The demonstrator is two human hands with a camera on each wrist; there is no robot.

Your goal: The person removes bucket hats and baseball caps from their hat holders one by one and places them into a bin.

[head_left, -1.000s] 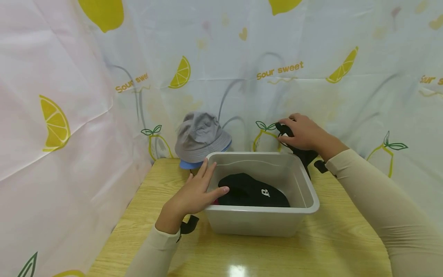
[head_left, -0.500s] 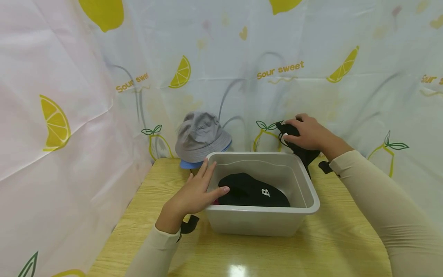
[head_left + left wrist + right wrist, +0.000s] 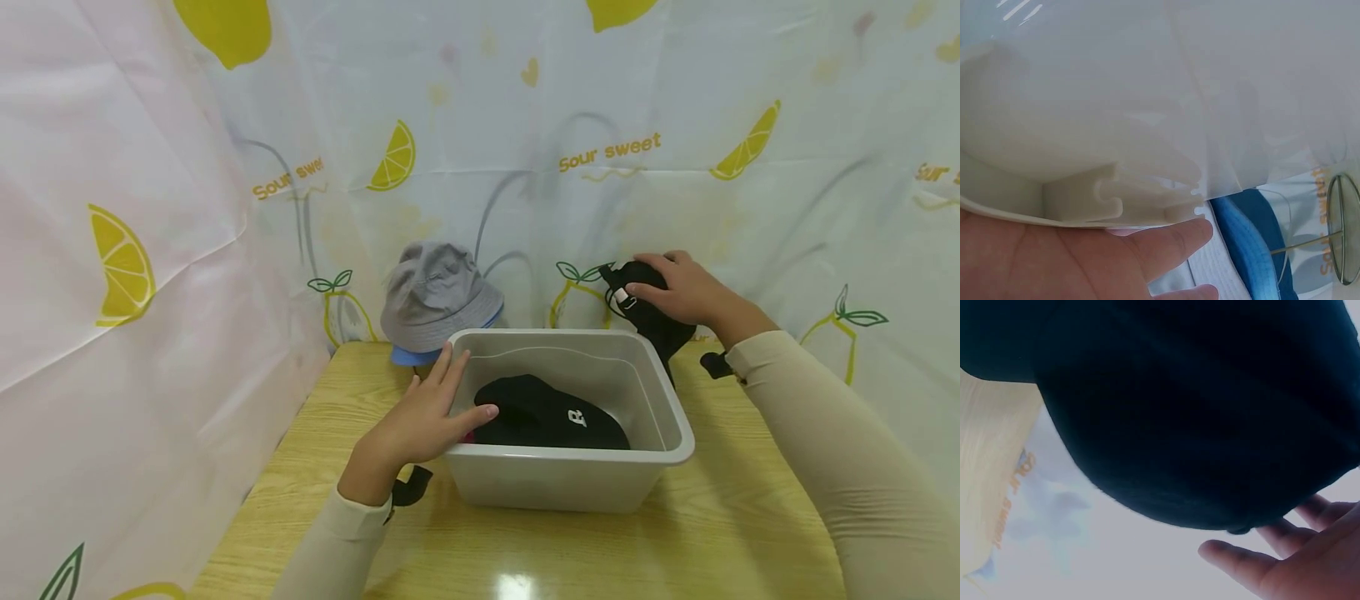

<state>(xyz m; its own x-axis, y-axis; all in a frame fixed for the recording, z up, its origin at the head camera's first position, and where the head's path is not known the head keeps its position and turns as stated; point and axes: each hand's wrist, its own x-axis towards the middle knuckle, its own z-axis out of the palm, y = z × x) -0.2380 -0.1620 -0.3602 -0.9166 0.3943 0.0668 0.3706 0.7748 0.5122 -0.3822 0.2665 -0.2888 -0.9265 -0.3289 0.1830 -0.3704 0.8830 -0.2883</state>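
My left hand lies along the left rim of a light grey plastic bin, its fingers straight and its thumb over the inside. In the left wrist view that hand touches the bin's edge from outside. A black cap with a white letter lies in the bin, with a bit of dark red beside it. Behind the bin's right end, a black cap with a strap and buckle sits raised. My right hand rests on its crown; in the right wrist view the fingers lie loosely at the cap.
A grey bucket hat over a blue one sits on a stand at the back left, close to the bin. The wooden table meets a lemon-print cloth at the back and left.
My right hand has slid right and back along the raised black cap, uncovering its strap and buckle; the cap has shifted slightly. My left hand and the bin have kept still.
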